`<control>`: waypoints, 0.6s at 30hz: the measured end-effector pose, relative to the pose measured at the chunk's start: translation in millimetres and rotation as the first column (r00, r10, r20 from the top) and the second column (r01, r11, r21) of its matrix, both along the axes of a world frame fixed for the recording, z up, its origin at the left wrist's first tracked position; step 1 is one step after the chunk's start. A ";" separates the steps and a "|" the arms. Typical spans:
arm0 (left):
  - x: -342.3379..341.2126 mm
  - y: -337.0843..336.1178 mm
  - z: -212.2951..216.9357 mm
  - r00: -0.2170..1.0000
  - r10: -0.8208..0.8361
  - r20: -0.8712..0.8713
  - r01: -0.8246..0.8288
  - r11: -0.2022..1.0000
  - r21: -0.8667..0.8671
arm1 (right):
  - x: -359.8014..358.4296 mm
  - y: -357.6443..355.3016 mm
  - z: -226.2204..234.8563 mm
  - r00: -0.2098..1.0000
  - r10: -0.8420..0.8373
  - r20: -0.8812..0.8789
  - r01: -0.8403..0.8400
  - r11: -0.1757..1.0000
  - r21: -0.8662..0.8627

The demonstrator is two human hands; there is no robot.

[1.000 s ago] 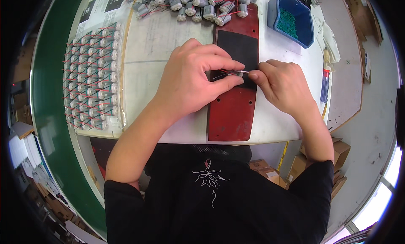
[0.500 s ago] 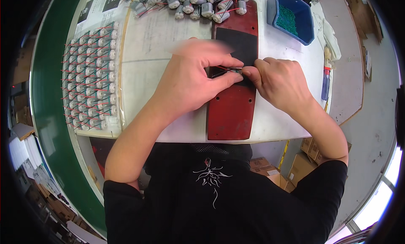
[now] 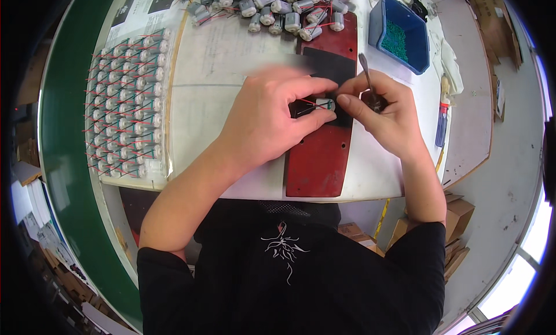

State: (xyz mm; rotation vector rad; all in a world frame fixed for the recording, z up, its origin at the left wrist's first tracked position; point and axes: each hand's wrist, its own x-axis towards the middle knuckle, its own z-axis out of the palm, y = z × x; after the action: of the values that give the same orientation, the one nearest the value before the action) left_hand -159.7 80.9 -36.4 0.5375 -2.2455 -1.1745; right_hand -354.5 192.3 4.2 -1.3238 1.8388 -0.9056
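Over the black pad (image 3: 324,62) on the red board (image 3: 317,167), my left hand (image 3: 263,112) pinches a small electric motor (image 3: 325,105) between thumb and fingers. The motor's pale end faces right, and thin red and dark wires run along it. Just to its right, my right hand (image 3: 385,106) is closed around a slim metal tool (image 3: 365,68), whose upper end sticks up past the fingers. The tool's other end is hidden in the hand. My right thumb and forefinger are close to the motor's end.
A pile of loose grey motors (image 3: 278,10) lies at the far side. At left, rows of motors with red and green wires (image 3: 127,103) stand together. A blue bin (image 3: 399,39) of small green pieces sits far right, near a screwdriver (image 3: 443,117).
My right hand has drawn back from the motor and turned, so the metal tool now points upward. The motor's end shows more clearly in my left hand.
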 end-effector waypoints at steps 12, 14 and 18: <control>-0.3 0.2 1.3 0.999 0.034 0.005 -0.034 0.999 -0.035 | -0.2 -7.2 -3.0 0.993 0.096 0.073 -0.098 0.995 0.027; 0.2 -0.3 0.2 0.999 0.040 -0.001 -0.040 0.998 -0.046 | -0.1 -7.0 -4.2 0.989 0.086 0.120 -0.091 0.995 0.033; -1.0 1.3 -0.4 0.999 0.051 -0.003 -0.051 0.997 -0.062 | 0.2 -2.6 -11.4 0.987 0.095 0.129 -0.084 0.992 -0.090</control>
State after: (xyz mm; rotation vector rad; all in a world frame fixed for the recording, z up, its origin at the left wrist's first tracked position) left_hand -160.7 82.2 -36.9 0.5657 -2.2452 -1.0761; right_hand -354.3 189.7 -7.2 -1.3523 1.6428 -1.0078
